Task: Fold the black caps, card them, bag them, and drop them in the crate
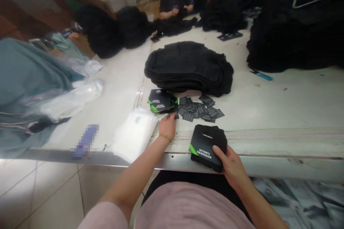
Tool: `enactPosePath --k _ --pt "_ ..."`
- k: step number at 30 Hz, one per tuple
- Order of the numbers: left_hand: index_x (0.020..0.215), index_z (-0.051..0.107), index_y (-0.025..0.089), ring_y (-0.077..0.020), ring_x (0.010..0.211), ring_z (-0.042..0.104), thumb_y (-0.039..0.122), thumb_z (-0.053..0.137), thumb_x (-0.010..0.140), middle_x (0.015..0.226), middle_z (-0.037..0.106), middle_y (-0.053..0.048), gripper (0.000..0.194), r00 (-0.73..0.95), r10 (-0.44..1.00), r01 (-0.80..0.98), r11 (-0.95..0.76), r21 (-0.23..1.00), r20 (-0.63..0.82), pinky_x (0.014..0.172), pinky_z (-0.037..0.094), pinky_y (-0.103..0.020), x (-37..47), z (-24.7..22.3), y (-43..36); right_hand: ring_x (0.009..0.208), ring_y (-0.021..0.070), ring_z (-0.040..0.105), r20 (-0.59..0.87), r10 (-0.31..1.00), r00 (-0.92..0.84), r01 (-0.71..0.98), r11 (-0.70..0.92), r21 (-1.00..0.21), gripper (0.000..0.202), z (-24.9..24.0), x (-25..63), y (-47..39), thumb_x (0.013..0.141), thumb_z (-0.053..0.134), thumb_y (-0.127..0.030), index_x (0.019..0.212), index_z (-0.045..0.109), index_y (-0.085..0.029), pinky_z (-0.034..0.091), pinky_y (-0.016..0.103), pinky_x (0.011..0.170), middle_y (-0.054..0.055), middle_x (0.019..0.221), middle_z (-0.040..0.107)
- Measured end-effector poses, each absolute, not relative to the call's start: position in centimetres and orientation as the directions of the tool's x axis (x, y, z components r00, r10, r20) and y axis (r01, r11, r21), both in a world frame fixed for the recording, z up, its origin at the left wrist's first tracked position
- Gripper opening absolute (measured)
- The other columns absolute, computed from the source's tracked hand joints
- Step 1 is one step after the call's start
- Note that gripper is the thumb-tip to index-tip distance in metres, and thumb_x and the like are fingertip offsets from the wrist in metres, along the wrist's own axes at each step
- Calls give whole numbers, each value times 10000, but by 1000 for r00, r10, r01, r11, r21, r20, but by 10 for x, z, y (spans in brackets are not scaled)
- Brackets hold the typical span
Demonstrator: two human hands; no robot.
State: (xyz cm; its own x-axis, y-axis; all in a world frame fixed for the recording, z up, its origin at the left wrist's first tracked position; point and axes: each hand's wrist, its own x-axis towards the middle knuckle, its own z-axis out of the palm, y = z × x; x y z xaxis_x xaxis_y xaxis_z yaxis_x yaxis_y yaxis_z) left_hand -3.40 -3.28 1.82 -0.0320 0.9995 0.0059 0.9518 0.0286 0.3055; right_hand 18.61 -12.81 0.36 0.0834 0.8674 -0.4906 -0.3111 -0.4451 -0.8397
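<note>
My right hand (231, 162) grips a stack of black cards (205, 146) printed "ACTOR'S HEADGEAR", with a green corner, at the table's front edge. My left hand (167, 126) reaches over the table, its fingertips at a small dark tag (176, 113) beside a second stack of black and green cards (160, 101); whether they hold it is too small to tell. Many small dark tags (197, 110) lie scattered right of that stack. Clear plastic bags (135, 132) lie left of my left hand. Behind the tags sits a pile of folded black fabric (188, 66).
Grey-green cloth and plastic (32, 75) cover the left side. Large black fabric piles (292, 43) stand at right and at back left. A blue cutter (262, 75) lies at right. A person (176, 1) handles black fabric across the table (268, 111).
</note>
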Motion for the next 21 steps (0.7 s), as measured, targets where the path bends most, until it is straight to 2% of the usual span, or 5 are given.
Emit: enactPosePath --k 4,8,12,17,21 --pt "1103 553 242 -203 892 585 243 397 888 880 664 -59 265 6 1000 988 -3 157 -18 866 346 -341 -32 13 -32 1017 248 598 -489 868 84 -302 -446 -843 537 3 185 -127 652 700 -400 1136 557 -217 513 370 835 31 1083 667" --pt "1090 561 240 -206 878 589 256 401 887 857 668 -63 259 -16 1000 984 20 179 -22 853 345 -336 -34 12 -35 967 242 614 -465 878 108 -271 -424 -864 500 3 182 -127 645 697 -412 1091 583 -216 507 366 831 29 1025 686" --pt "1091 554 227 -211 914 590 256 448 862 917 671 -61 254 -96 995 941 95 326 -15 832 371 -325 -36 17 -35 976 240 603 -441 891 105 -259 -404 -877 498 1 183 -129 662 682 -423 1096 569 -208 466 393 887 30 1021 681" --pt "1093 509 216 -169 792 618 292 462 852 845 679 -16 257 -207 975 763 111 636 77 739 427 -277 -17 37 -61 947 245 605 -403 904 143 -225 -367 -903 478 3 178 -133 675 665 -429 1084 570 -201 460 409 887 38 1004 678" --pt "1009 551 246 -156 770 624 302 468 847 836 681 9 191 -23 998 686 -22 727 52 728 457 -268 20 49 -103 907 233 606 -356 918 173 -184 -325 -927 445 10 165 -135 688 648 -434 1049 571 -186 478 382 848 54 976 678"
